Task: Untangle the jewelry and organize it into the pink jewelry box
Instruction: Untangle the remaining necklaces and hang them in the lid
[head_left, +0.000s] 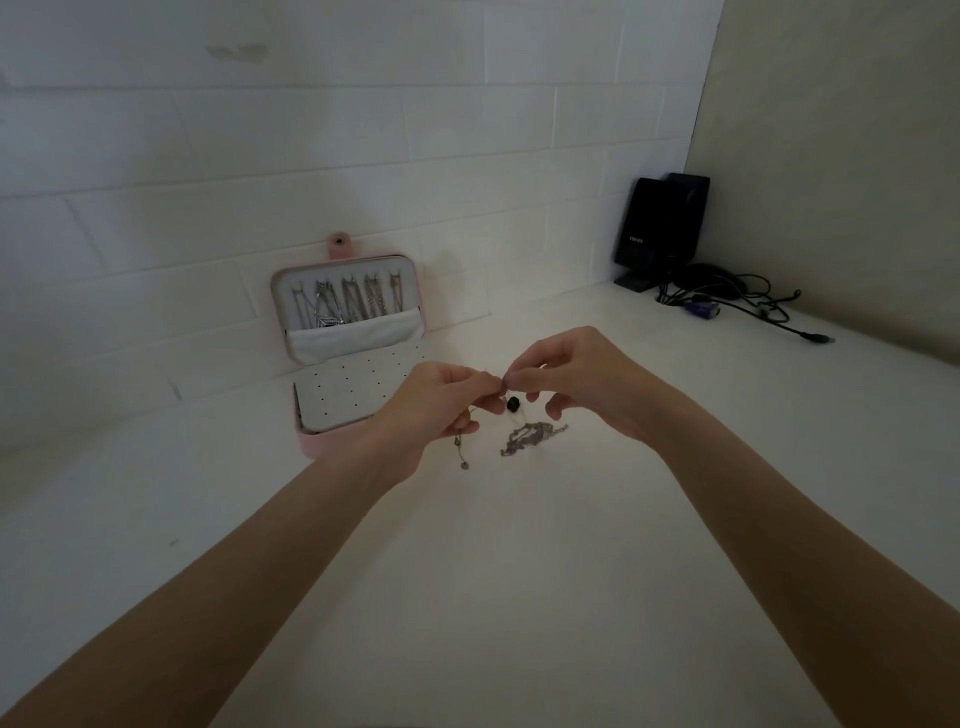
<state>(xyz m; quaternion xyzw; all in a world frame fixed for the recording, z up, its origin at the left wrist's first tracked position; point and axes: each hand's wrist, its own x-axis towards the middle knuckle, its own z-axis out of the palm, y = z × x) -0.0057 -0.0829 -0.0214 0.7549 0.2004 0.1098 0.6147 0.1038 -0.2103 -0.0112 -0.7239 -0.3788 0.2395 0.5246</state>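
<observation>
Above the desk, left hand and right hand each pinch a thin chain. Pink box lies open at ten o'clock; tangled jewelry rests beneath.

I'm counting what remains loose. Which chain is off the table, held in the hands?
The thin chain dangling from the left hand, also pinched by the right hand. The chain pile lies on the table; others hang in the pink jewelry box.

A black speaker stands beside tangled cables on the white counter.
</observation>
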